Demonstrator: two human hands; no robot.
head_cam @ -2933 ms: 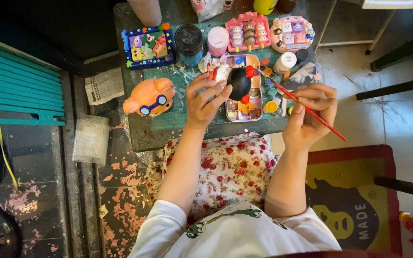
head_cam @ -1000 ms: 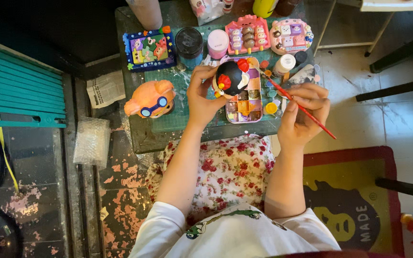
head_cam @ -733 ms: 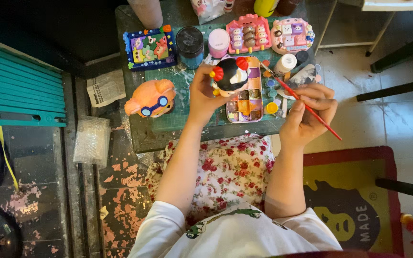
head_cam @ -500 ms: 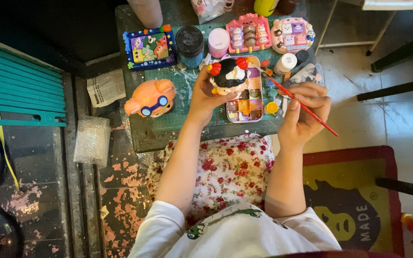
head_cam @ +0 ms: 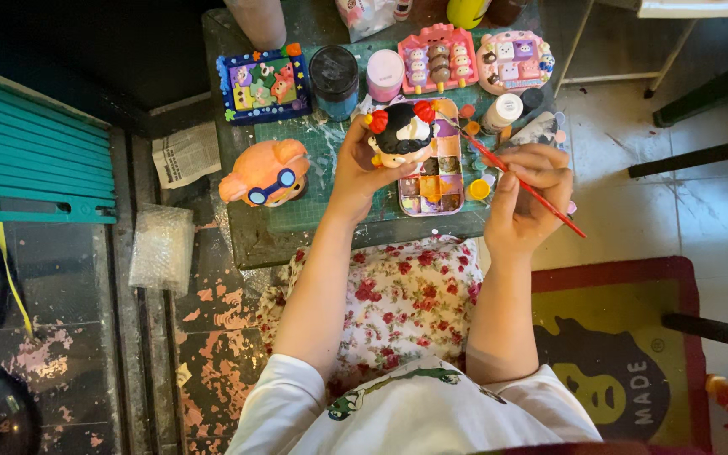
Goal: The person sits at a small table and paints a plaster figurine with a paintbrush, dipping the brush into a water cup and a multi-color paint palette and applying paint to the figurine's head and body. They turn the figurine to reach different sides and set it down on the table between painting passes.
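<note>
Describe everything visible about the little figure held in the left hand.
The figure is a small round head, seemingly plaster or ceramic, painted with glossy black hair, a pale face and two red bobbles, one at each side of the top. It is lifted above the paint tray and the green mat, tilted with its top toward the camera. The left hand grips it from below and behind, fingers around its left side. The tip of the red brush, held in the right hand, points toward its right side; contact is unclear.
</note>
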